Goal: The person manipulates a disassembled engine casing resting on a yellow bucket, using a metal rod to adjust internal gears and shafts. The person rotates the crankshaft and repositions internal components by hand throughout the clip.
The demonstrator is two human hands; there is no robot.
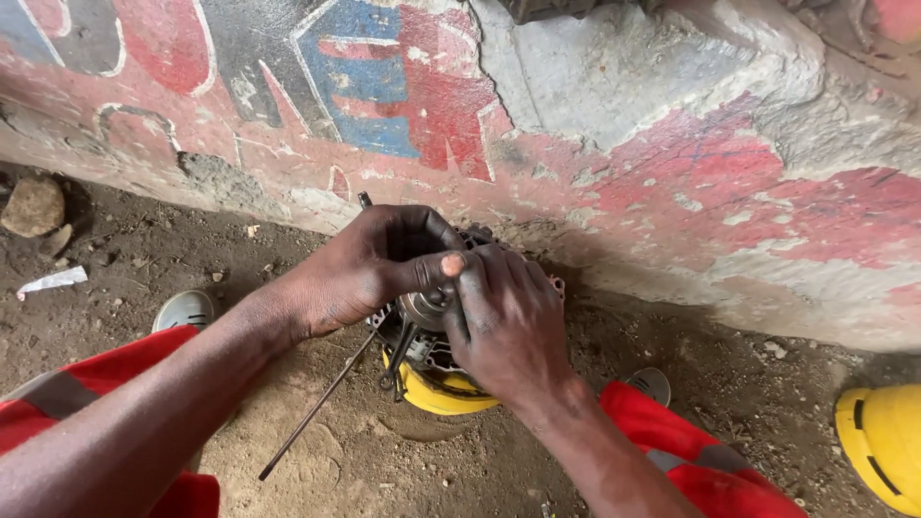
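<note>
Metal motor part [422, 312] in our grip
Left hand [369, 264] and right hand [504, 321] clasp it; yellow base [436, 393] below our fingers

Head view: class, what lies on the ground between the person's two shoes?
A yellow housing under a grey metal part, gripped by both hands, and a thin rod on the dirt.

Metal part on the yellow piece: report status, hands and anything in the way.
Left hand and right hand both grip the metal part. Part sits on yellow piece. Thin rod lies alongside, not blocking.
</note>
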